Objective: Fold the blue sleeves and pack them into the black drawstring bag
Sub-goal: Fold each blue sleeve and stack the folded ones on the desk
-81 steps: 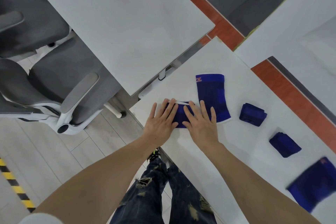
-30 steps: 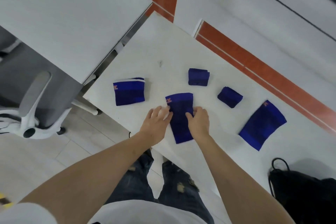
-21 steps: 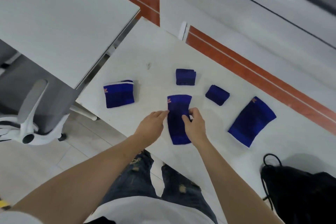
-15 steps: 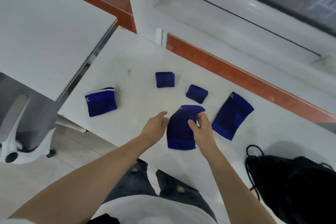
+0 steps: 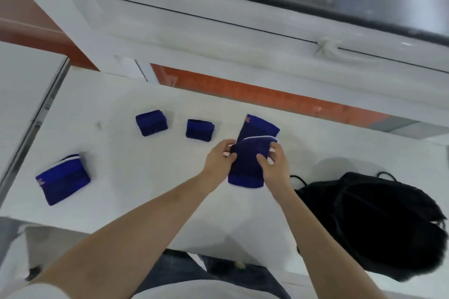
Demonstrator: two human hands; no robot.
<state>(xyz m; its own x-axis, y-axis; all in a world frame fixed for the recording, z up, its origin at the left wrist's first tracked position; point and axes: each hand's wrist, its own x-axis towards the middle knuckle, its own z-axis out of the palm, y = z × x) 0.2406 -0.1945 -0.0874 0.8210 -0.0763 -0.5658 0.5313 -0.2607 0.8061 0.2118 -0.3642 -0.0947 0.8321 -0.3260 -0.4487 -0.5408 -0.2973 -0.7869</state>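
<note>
The white counter (image 5: 145,192) is carrying everything. The black drawstring bag (image 5: 369,223) is lying just right of the fingers. Both the left hand (image 5: 220,159) and the right hand (image 5: 274,162) are pinching a blue sleeve (image 5: 247,165) between them, its top edge lifting. Beyond the fingers another sleeve (image 5: 258,128) is lying flat; three folded ones are sitting leftward.

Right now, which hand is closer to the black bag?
The right hand. It pinches the blue sleeve just up and left of the black bag; the left hand grips the sleeve's far side, farther from the bag.
</note>
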